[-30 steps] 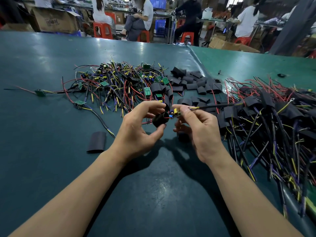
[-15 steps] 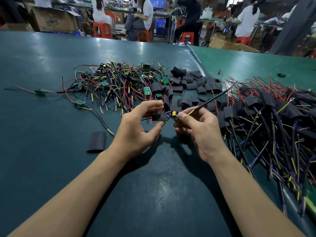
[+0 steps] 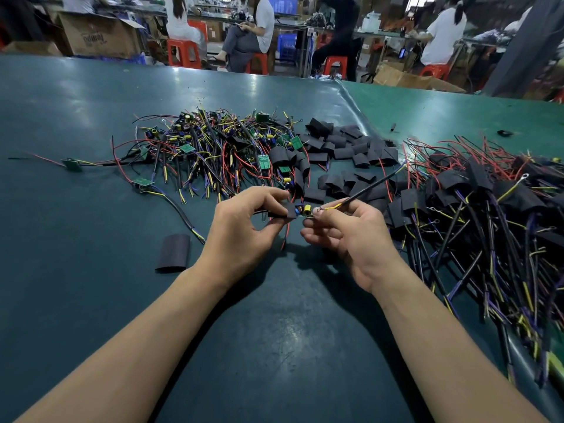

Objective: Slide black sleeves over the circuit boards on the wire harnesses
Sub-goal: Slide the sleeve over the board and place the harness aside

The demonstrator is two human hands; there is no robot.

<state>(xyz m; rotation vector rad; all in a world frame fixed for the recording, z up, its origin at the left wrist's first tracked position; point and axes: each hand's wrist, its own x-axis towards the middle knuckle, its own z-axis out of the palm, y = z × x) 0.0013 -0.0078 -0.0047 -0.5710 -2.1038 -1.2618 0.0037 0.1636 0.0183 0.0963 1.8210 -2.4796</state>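
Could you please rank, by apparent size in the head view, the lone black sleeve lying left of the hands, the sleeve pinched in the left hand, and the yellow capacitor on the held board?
Largest to smallest:
1. Lone flat black sleeve on the green mat
2. Black sleeve pinched in the left hand; partly hidden by fingers, so unsure
3. Small yellow cylindrical capacitor

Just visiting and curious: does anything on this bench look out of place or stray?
One black sleeve lies alone near the left hand, apart from the sleeve pile. A single harness also trails off left of the wire heap. Nothing looks damaged.
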